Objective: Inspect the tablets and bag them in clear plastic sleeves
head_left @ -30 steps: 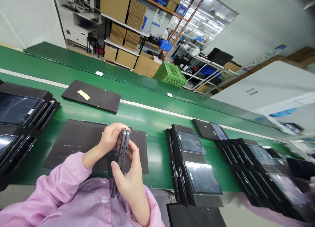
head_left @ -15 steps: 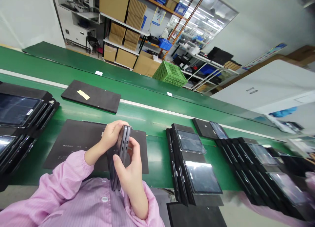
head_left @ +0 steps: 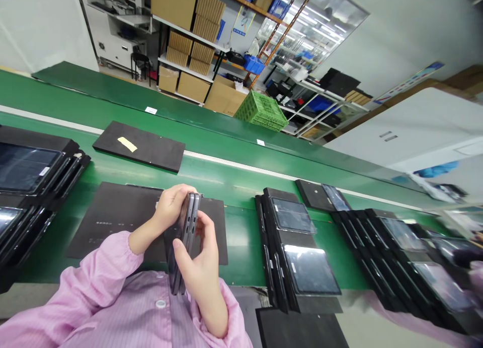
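Note:
Two slim dark tablets point(head_left: 189, 227) stand on edge, pressed face to face, in front of my chest. My left hand point(head_left: 171, 207) is closed on their far end from the left side, its fingertips at the top corner. From the right, my right hand point(head_left: 202, 270) grips them, with its thumb across the near face and its fingers behind. Small port openings show along the upward edges. Under and behind them lies a flat black mat point(head_left: 113, 212) with faint printed marks, partly covered by my arms.
A black slab point(head_left: 139, 146) with yellow tape lies beyond the mat on the green bench point(head_left: 241, 237). Black trays with tablets point(head_left: 30, 166) are stacked at left; more tablets point(head_left: 311, 270) in trays stand at right. A co-worker's blurred sleeve point(head_left: 476, 277) shows at the right edge.
My hands and the two tablets keep practically the same pose. At the far right edge, the co-worker's blurred arm has shifted a little, and dark things beside it look different.

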A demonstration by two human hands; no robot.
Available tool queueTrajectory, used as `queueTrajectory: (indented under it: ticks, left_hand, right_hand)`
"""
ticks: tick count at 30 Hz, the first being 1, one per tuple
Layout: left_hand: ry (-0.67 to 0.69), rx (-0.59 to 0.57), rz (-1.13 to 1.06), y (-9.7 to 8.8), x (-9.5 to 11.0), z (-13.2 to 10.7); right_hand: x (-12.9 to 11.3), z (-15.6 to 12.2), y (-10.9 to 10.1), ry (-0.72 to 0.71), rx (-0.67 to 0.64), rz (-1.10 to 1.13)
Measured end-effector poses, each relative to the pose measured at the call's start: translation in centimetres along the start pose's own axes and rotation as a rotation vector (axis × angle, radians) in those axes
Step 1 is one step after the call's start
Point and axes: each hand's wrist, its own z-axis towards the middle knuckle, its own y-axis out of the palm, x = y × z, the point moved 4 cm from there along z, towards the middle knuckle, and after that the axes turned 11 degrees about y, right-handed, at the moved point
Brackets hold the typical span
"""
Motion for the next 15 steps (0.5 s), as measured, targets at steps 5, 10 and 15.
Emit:
queueTrajectory:
  ticks: [5,10,15]
  left_hand:
    - [-0.006,-0.003,0.011,-0.1,0.2,0.1]
    - [-0.015,0.021,-0.006,-0.4,0.1,0.4]
    - [0.004,0.036,-0.036,-0.9,-0.1,0.2]
  right_hand:
    - [0.1,-0.1,-0.1,0.016,-0.004,0.038]
    - [1.0,0.8,-0.4,0.080,-0.094,0.394]
    - [0.6,1.7,-0.2,0.305,-0.273,1.171]
